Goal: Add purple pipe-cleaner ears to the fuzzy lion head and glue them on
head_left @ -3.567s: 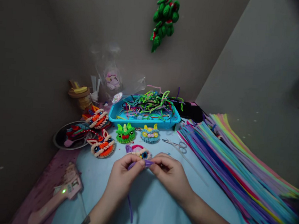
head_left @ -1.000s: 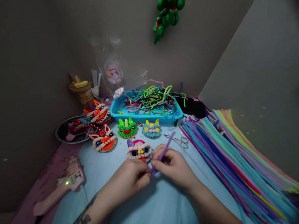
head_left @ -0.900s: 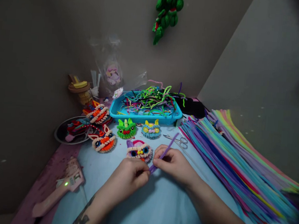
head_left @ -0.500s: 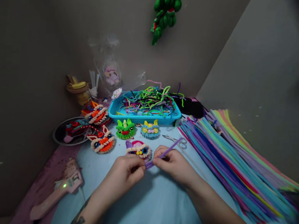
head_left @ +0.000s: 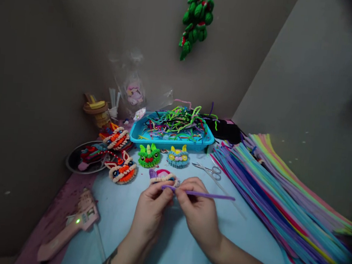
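Note:
A purple pipe cleaner is pinched between my two hands above the blue cloth. My left hand grips its left end between thumb and fingers. Close beside it, my right hand pinches the same stem, and a straight length sticks out to the right. Just behind my fingers sits a pipe-cleaner lion head in white, pink and purple, partly hidden by my hands. Farther back are a green head and a blue-and-yellow head. Scissors lie to the right of these.
A turquoise tray of pipe-cleaner scraps stands at the back. Bundled pipe cleaners spread along the right. At left are orange-and-cream heads, a metal bowl and a pink glue gun with a green light. Green ornaments hang on the wall.
The purple pipe cleaner has swung from slanting up to the right to lying nearly level. My hands have drawn closer together, and the left has turned more upright. The view has shifted slightly.

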Demonstrator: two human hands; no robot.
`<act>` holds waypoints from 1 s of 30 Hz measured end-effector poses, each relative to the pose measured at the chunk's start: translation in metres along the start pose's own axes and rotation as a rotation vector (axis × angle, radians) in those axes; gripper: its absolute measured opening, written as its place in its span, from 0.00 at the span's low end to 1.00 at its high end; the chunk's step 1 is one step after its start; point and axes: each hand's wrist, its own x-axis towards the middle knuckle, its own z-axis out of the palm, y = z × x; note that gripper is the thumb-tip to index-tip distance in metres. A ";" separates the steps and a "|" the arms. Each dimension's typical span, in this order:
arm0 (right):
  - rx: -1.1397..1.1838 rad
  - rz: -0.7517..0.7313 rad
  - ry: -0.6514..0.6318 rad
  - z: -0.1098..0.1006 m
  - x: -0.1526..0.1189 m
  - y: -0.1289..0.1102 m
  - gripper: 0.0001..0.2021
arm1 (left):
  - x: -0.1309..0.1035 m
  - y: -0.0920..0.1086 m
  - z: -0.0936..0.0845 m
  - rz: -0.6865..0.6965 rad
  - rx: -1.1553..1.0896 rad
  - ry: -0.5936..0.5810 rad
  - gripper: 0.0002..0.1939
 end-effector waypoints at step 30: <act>-0.107 0.013 -0.409 -0.022 0.015 -0.007 0.09 | -0.016 0.019 -0.008 0.173 0.805 -0.302 0.30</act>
